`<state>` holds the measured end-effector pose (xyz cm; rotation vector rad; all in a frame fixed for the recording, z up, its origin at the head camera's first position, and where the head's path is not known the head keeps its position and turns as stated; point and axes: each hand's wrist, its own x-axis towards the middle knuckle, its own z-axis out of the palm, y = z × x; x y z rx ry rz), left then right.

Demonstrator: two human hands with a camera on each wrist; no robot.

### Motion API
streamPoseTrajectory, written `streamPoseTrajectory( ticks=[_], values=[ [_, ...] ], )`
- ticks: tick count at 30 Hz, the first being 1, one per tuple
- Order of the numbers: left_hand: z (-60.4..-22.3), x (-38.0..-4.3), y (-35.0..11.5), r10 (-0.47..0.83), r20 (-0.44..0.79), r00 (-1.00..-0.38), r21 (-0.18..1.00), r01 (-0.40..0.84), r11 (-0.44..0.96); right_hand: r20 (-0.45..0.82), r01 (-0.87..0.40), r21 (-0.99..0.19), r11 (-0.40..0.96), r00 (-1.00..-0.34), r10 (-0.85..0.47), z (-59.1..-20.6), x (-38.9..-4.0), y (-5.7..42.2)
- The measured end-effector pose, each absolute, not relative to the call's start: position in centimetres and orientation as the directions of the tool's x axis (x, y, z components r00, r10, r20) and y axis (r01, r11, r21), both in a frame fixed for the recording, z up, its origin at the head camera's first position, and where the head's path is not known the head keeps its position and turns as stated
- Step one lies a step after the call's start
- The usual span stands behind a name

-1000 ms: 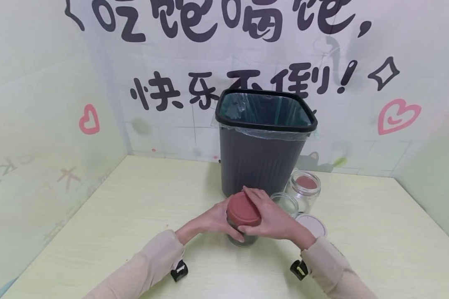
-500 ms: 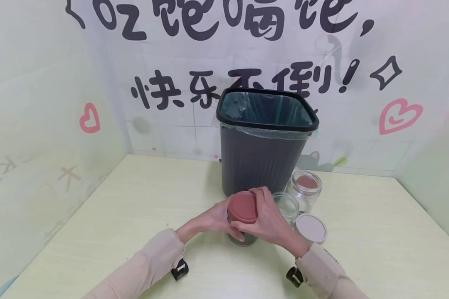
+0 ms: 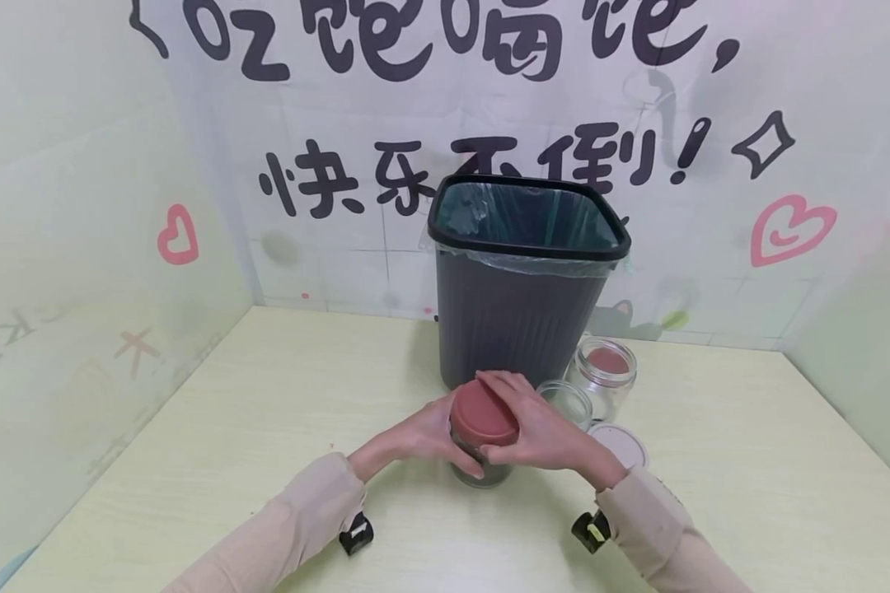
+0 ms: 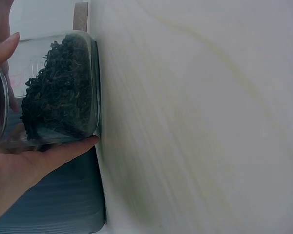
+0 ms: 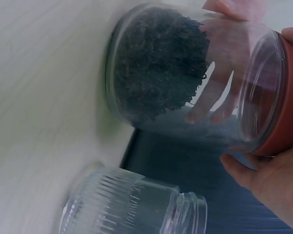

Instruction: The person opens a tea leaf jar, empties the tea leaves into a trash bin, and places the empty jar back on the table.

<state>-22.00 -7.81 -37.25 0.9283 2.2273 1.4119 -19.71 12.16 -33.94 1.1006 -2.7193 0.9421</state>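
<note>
A clear jar stands on the table, part filled with dark, curly dried leaves that look like tea. Its red lid sits on the mouth. My left hand grips the jar's side, with the thumb across the front and the fingers around the far side. From the right, my right hand holds the lid by its rim, thumb in front and fingers behind. In the right wrist view, a ribbed, uncapped glass jar stands close by.
A dark trash bin with a plastic liner stands right behind the hands. To the right are another open glass jar, with something red showing inside it, and a pale round lid partly behind the right wrist.
My right hand turned on the red lid, its wrist swinging toward me and left, then came back to the spread hold of a second ago. The left hand stays put.
</note>
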Motion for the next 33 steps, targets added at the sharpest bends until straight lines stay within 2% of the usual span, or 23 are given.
streamPoseTrajectory(
  ticks=[3, 8, 12, 16, 21, 27, 33],
  values=[
    [-37.3, -22.0, -7.8, 0.687, 0.056, -0.725, 0.899, 0.336, 0.281, 0.287, -0.639, -0.500, 0.585, -0.760, -0.584, -34.0, -19.4, 12.0],
    [-37.3, -22.0, -7.9, 0.699, 0.070, -0.711, 0.907, 0.337, 0.252, 0.403, -0.583, -0.405, 0.704, -0.805, -0.435, -34.7, -18.7, 11.2],
    [-37.2, -21.9, -7.9, 0.703, 0.070, -0.708, 0.914, 0.329, 0.240, 0.526, -0.562, -0.301, 0.770, -0.771, -0.357, -35.2, -18.3, 10.4],
    [-37.1, -21.9, -7.8, 0.698, 0.059, -0.714, 0.915, 0.319, 0.249, 0.580, -0.560, -0.245, 0.791, -0.739, -0.344, -35.5, -18.2, 10.0],
    [-37.0, -21.9, -7.8, 0.693, 0.045, -0.719, 0.916, 0.307, 0.259, 0.549, -0.576, -0.289, 0.765, -0.754, -0.361, -35.4, -18.2, 10.0],
    [-37.1, -22.0, -7.9, 0.699, 0.056, -0.713, 0.909, 0.327, 0.260, 0.453, -0.620, -0.405, 0.672, -0.775, -0.441, -34.6, -18.7, 10.8],
    [-37.1, -22.0, -7.8, 0.697, 0.058, -0.714, 0.908, 0.329, 0.261, 0.354, -0.651, -0.466, 0.599, -0.757, -0.549, -34.0, -19.2, 11.6]
  ],
)
